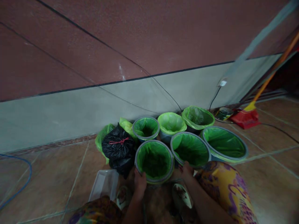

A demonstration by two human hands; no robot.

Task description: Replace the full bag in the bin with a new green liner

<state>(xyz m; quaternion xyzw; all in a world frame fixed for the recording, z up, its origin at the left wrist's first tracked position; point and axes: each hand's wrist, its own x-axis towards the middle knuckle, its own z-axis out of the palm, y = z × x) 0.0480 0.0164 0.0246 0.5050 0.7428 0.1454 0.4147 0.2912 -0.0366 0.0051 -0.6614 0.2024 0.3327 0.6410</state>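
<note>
A round trash bin (171,155) with a grey rim and a green plastic liner (154,161) stands between my feet and the other bins. My left hand (140,183) is closed on the left front of its rim. My right hand (187,171) is low at the front of the neighbouring lined bin (190,148), just right of the nearest bin. Its fingers are dim and partly hidden, so I cannot tell what they grip. Both bins stand upright, and the insides of their liners are dark.
More lined bins (224,143) stand along the wall. Left of them lies a tied black trash bag (119,141) beside a green bag (102,137). A clear plastic container (102,183), a blue hose (29,177) and a red dustpan (245,119) are on the tiled floor.
</note>
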